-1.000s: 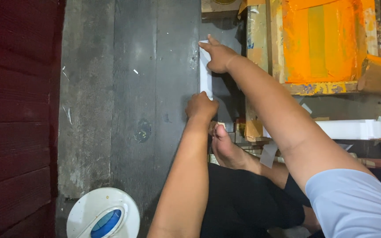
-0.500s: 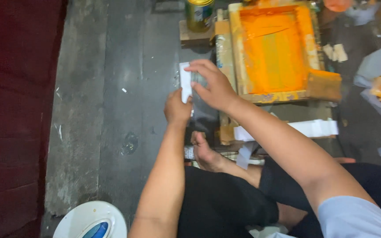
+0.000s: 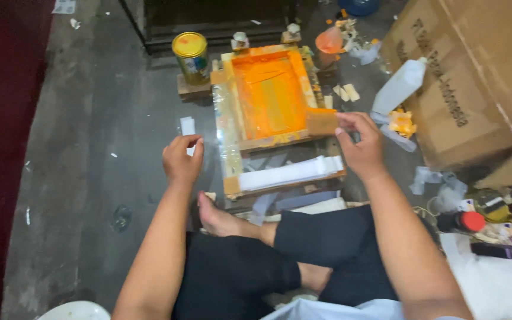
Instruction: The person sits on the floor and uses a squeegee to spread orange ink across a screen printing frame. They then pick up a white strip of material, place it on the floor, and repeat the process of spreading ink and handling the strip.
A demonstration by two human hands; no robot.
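I sit cross-legged on a dark floor in front of a wooden screen frame (image 3: pixel 227 139) coated inside with orange ink. My right hand (image 3: pixel 360 145) pinches the end of a brown wooden squeegee (image 3: pixel 321 121) that rests on the frame's near right corner. Left of the frame, my left hand (image 3: pixel 182 160) hovers with its fingers loosely curled and holds nothing. A small white strip (image 3: pixel 188 126) lies on the floor just beyond its fingertips. A stack of white strips (image 3: pixel 291 172) lies across the frame's near edge.
A yellow-lidded can (image 3: pixel 189 53) stands on a wood block behind the frame. At the right are a large cardboard box (image 3: pixel 469 77), a white plastic bottle (image 3: pixel 399 88), paper scraps and several small containers (image 3: pixel 475 220). My bare foot (image 3: pixel 220 219) lies below the frame. A white bucket rim (image 3: pixel 72 311) shows bottom left.
Both hands have left the white strip on the floor. My right hand moved right to the frame and took hold of the squeegee. The view tilted to show the whole frame.
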